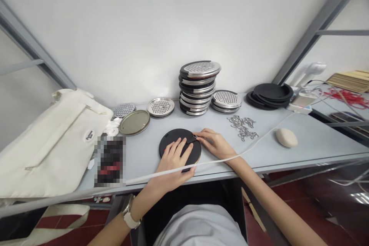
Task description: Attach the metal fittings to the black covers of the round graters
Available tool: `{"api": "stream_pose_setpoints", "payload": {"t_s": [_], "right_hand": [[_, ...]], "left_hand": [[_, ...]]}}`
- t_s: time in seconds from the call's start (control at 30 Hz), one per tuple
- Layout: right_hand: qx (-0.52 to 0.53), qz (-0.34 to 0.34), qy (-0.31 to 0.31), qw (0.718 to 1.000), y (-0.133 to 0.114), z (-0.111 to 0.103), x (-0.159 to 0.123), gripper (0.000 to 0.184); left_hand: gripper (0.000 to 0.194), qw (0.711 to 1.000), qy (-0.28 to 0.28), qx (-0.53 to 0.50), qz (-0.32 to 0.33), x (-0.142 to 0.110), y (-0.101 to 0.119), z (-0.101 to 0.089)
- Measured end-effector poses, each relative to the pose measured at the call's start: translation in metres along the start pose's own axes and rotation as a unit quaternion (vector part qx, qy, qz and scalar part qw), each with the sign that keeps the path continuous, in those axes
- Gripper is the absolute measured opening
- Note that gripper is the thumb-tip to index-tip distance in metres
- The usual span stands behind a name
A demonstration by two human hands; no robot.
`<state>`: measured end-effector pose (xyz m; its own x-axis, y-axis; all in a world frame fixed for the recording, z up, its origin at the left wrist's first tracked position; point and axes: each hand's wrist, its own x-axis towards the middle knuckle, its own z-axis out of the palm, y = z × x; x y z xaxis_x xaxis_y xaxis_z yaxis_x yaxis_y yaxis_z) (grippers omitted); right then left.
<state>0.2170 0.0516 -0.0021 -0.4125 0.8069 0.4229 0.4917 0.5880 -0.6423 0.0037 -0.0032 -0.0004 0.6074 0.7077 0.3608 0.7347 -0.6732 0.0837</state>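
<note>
White cable [213, 161] hung foremost as right fingers [203, 134] pinched a metal clip [194, 136] at a black disc [167, 140] by the counter's [138, 153] front edge, left fingers [176, 147] splayed atop it, seemingly unfinished, loose clips [238, 122] unused.

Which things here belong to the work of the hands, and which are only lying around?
Likely belonging: black disc under the left hand, silver clips, stacked perforated discs, black round pieces.
Probably just lying around: cream bag, pale rounded object.
</note>
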Motion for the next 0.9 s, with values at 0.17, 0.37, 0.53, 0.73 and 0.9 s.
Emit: {"api": "stream_pose_setpoints", "payload": {"t_s": [0.17, 0.37, 0.53, 0.73, 0.9], "right_hand": [[-0.011, -0.008, 0.009, 1.000, -0.0010, 0.0002, -0.0012, 0.029], [-0.029, -0.016, 0.000, 0.999, -0.0039, -0.0001, -0.0009, 0.031], [-0.031, -0.014, -0.005, 0.999, -0.0042, -0.0007, 0.0002, 0.030], [-0.030, -0.007, -0.014, 0.999, -0.0029, -0.0006, 0.0005, 0.029], [-0.034, -0.006, -0.010, 0.999, -0.0051, -0.0013, 0.0012, 0.027]], "left_hand": [[0.057, 1.000, 0.008, -0.001, 0.006, 0.0004, 0.0003, -0.0011], [0.057, 1.000, 0.012, 0.000, 0.003, 0.0004, 0.0002, -0.0002], [0.058, 1.000, 0.013, 0.001, 0.007, -0.0004, -0.0007, 0.0016], [0.059, 1.000, -0.002, 0.003, 0.003, -0.0003, -0.0006, 0.0008], [0.058, 1.000, 0.010, 0.000, 0.004, -0.0004, -0.0008, 0.0009]]}}
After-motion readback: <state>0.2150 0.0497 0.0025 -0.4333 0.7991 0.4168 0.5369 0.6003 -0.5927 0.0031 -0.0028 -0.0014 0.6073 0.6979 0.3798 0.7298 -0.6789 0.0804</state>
